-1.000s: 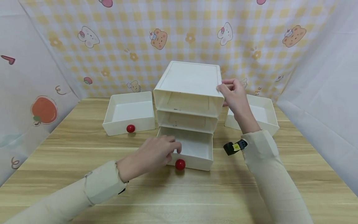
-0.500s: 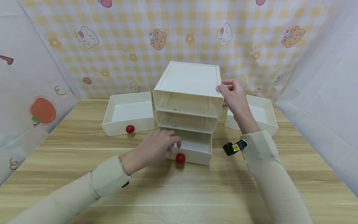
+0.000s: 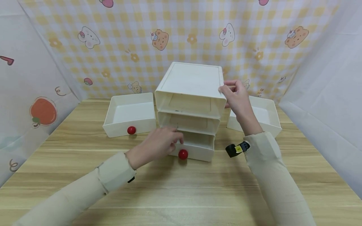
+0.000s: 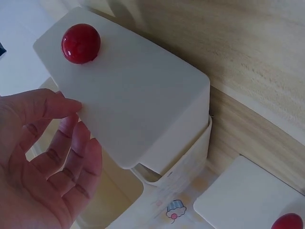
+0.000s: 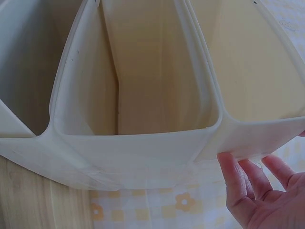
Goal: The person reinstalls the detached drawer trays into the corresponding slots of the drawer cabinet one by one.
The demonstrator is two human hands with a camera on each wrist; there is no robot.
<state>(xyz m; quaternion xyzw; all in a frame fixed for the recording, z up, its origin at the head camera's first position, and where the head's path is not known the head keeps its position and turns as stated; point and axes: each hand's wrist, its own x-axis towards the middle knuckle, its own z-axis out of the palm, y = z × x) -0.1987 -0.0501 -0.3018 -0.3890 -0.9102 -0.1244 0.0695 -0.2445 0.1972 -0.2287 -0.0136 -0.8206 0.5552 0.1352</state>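
A cream three-slot cabinet (image 3: 192, 82) stands mid-table with its upper two slots empty. Its bottom drawer (image 3: 198, 147), with a red knob (image 3: 183, 154), sticks out partway. My left hand (image 3: 161, 143) rests with fairly straight fingers against the left part of the drawer's front panel (image 4: 128, 90), beside the red knob (image 4: 80, 43). My right hand (image 3: 237, 95) grips the cabinet's top right front corner, thumb and forefinger on the rim. In the right wrist view its fingers (image 5: 248, 183) lie along the cabinet's outer wall (image 5: 143, 152).
A loose drawer (image 3: 129, 113) with a red knob (image 3: 131, 130) sits left of the cabinet. Another loose drawer (image 3: 267, 113) sits to the right, behind my right wrist. A patterned curtain (image 3: 181, 37) closes off the back and sides. Wooden tabletop (image 3: 192, 191) lies in front.
The bottom drawer has slid further into the cabinet, and my left hand has moved forward with it. My right hand has stayed on the cabinet's corner.
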